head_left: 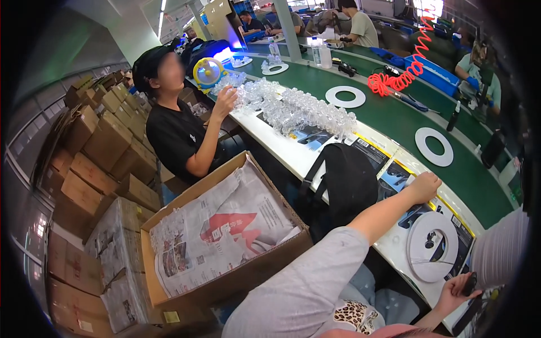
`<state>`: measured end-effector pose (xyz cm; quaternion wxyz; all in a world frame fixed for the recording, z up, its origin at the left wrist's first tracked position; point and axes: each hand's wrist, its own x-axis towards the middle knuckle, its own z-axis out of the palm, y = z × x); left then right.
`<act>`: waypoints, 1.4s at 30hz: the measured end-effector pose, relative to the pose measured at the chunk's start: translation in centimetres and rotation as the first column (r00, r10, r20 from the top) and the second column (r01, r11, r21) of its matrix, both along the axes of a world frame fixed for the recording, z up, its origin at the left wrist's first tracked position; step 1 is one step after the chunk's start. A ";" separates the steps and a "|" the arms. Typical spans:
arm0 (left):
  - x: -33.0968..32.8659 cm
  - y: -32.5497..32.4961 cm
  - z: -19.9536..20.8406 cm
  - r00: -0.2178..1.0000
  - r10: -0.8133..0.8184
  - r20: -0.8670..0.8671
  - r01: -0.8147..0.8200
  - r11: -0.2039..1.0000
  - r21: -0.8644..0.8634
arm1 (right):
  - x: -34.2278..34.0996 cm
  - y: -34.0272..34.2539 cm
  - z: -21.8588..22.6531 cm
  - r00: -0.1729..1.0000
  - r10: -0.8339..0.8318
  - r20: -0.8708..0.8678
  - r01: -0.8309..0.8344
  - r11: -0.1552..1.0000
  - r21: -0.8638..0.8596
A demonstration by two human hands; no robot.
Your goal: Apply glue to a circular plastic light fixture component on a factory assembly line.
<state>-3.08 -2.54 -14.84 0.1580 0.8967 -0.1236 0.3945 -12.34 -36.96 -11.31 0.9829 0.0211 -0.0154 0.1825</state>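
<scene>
My left hand (424, 187) rests over the far edge of the white worktable, its fingers curled in and whatever they hold hidden. Low on the right, my right hand (453, 294) grips a small black object (469, 284) whose kind I cannot make out. Between the two hands lie flat white rings (417, 245), one on another, with small dark pieces showing in the middle opening. Beside my right hand rises a tall stack of white discs (499, 248). Printed sheets with yellow borders (457, 217) lie under the rings and near my left hand.
A green conveyor (389, 132) curves past, carrying white rings (434, 146). Clear plastic parts (304, 107) are heaped on the table beside a co-worker (183, 124). A black bag (352, 180) sits left of my arm; a paper-lined carton (225, 225) stands nearer. A red coiled hose (414, 67) hangs above.
</scene>
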 end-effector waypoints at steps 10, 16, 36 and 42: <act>-0.6 0.9 -0.2 0.992 0.073 -0.106 -0.065 0.995 0.079 | -3.8 -0.9 3.1 0.984 0.110 0.139 -0.103 0.993 -0.051; -0.3 0.2 0.1 0.998 0.055 -0.038 -0.055 0.998 0.013 | -3.7 -3.0 2.5 0.992 0.030 0.120 -0.026 0.999 -0.038; 0.6 -1.3 -0.8 1.000 0.019 -0.022 -0.021 0.995 -0.097 | 2.7 1.2 2.2 0.996 0.077 0.053 -0.067 0.985 -0.157; 0.0 2.0 -0.6 0.972 0.071 -0.222 -0.133 0.951 -0.278 | 4.3 6.0 4.5 0.991 0.123 -0.047 -0.132 0.921 -0.366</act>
